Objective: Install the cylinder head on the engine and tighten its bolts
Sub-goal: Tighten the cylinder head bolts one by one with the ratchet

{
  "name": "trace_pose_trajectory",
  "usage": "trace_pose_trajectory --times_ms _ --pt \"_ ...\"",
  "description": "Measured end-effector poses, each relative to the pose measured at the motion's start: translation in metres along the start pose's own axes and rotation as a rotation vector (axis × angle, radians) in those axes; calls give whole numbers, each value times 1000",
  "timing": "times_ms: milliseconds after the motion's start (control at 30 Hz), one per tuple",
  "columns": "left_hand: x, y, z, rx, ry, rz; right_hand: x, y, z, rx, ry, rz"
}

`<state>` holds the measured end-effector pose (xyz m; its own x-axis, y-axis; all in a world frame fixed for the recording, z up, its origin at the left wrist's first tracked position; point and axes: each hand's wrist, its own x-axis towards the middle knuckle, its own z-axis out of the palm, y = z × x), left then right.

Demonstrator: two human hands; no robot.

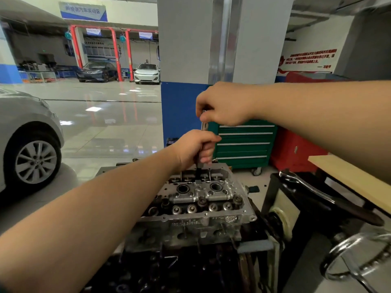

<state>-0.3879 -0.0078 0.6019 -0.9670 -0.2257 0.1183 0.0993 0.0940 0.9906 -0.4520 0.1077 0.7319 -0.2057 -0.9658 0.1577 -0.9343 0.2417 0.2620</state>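
Bolt-tightening looks under way: head (196,199) sits on the engine (179,269), left hand (195,148) grips the upright tool (204,125) low, right hand (222,103) clasps its top (far-edge bolt hidden); next, turning without tilting.

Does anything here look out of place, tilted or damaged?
Nothing stands out. The cylinder head sits level on the engine, and the left hand and right hand hold the tool upright over it.

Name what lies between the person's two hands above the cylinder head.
In the head view, a bare stretch of upright metal tool shaft spans between right hand and left hand.
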Motion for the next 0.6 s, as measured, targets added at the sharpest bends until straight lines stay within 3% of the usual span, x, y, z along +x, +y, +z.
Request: trace_pose_trajectory --times_ms 100,167,233,300,400,467,533,600 --pt "-1 2 11 78 337 145 6 -7 11 -175 -9 153" --pt "-1 -2 22 96 468 213 10 -18 12 -233 53 255" --pt "-2 -3 28 78 486 194 13 -19 7 -211 96 249" --pt "-2 2 21 27 418 151 14 -13 0 -33 51 116" --pt "-1 13 -3 -122 45 9 4 -5 -12 124 -76 -53" --pt "0 15 -7 -122 -81 -7 0 -2 -10 74 -76 -64" --pt "2 13 3 -53 50 50 0 1 -3 13 -38 -17" --pt "-1 3 16 -5 364 113 1 -1 4 -131 -33 35"
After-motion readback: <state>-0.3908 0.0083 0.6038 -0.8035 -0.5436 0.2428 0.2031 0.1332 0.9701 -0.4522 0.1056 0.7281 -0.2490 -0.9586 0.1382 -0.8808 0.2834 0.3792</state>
